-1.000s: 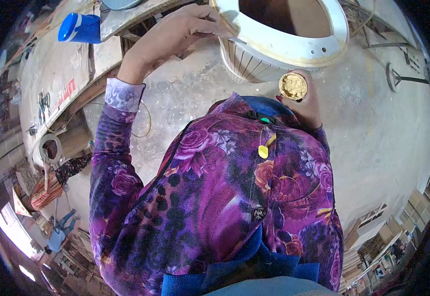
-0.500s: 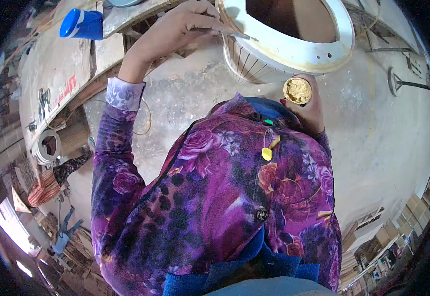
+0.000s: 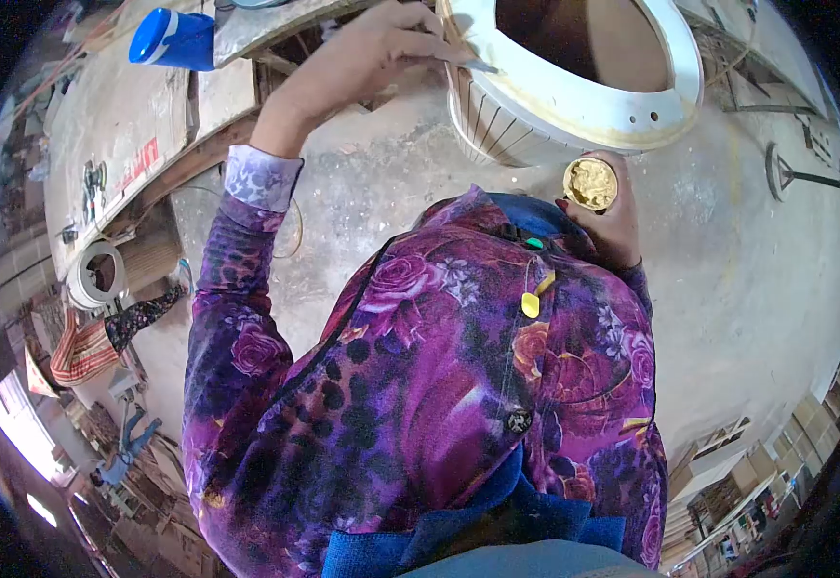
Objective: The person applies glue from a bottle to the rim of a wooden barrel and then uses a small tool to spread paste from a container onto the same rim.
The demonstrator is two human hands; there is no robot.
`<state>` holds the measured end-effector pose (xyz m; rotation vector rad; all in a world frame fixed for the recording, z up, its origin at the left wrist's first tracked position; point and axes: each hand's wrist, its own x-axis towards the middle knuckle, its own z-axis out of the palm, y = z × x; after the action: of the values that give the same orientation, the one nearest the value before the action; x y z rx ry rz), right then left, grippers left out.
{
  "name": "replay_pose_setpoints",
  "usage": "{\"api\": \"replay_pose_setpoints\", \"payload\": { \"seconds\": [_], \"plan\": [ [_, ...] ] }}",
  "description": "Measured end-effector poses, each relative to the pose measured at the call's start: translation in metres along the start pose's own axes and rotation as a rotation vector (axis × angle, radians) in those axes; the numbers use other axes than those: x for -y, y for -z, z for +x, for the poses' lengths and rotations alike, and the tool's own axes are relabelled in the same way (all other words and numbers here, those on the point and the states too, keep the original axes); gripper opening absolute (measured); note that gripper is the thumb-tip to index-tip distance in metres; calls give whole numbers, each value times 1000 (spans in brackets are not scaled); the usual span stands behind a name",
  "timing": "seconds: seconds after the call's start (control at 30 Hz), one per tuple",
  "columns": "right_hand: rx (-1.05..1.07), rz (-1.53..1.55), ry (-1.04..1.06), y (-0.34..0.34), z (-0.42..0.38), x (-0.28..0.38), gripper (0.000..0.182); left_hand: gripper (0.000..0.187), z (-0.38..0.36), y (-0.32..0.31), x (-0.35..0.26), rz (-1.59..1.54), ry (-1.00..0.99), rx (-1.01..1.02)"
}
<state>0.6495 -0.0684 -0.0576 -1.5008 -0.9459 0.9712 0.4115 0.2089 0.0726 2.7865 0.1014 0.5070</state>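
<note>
My left hand (image 3: 367, 63) is closed in a pinch on a small thin scraper (image 3: 480, 66). Its grey tip lies against the white rim of a large drum-shaped piece (image 3: 553, 104). That piece has an oval opening, slatted sides, two small holes in the rim and yellowish smears along its edge. Below the rim, my right hand (image 3: 617, 217) is wrapped around a small round container of yellow paste (image 3: 590, 183), its open top facing up. The container's sides are mostly hidden by the fingers.
A blue and white container (image 3: 171, 39) lies at the edge of a workbench (image 3: 232, 96) on the left. Beyond it, a person in striped clothing (image 3: 87, 354) is beside another white ring-topped piece (image 3: 97, 275). A metal stand (image 3: 776, 173) rests on the concrete floor at right.
The whole view has shifted slightly, so things appear a little further right. My left hand keeps the scraper at the rim, and my right hand still holds the paste container.
</note>
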Motion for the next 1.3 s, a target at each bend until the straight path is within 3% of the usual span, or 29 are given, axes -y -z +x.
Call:
{"api": "replay_pose_setpoints", "payload": {
  "seconds": [0.07,0.23,0.3,0.33,0.4,0.53,0.6,0.7,0.87,1.0,1.07,1.2,1.23,1.3],
  "plan": [
    [2,-40,32,1,2,1,68,39,-7,-15,8,-23,115,104],
    [-5,-60,49,-2,2,4,67,41,-1,1,0,-143,84,179],
    [-14,-65,4,-1,0,5,68,23,10,9,-17,-271,287,85],
    [-16,-67,2,-2,0,5,68,23,6,-1,-14,-274,285,85],
    [-33,-76,51,-2,1,5,68,41,-1,-23,-9,-69,102,16],
    [2,-90,0,2,3,4,68,50,0,-26,-24,-91,3,34],
    [1,-98,30,2,2,6,69,46,3,-26,-25,-197,16,32],
    [-25,-66,109,7,5,-7,67,31,0,-40,-27,173,204,-34],
    [64,-127,139,14,9,-8,69,30,2,-38,-62,40,190,23],
    [34,-102,129,14,9,-11,68,35,8,-55,-56,40,267,-73],
    [29,-100,117,11,9,-9,68,36,14,-67,-64,221,247,-141],
    [41,-93,98,9,10,-8,69,35,9,-55,-85,39,236,24],
    [43,-89,98,9,10,-9,69,33,5,-55,-82,-86,257,36],
    [38,-163,134,9,10,-10,69,32,-2,-54,-69,-37,273,-12]
  ]
}}
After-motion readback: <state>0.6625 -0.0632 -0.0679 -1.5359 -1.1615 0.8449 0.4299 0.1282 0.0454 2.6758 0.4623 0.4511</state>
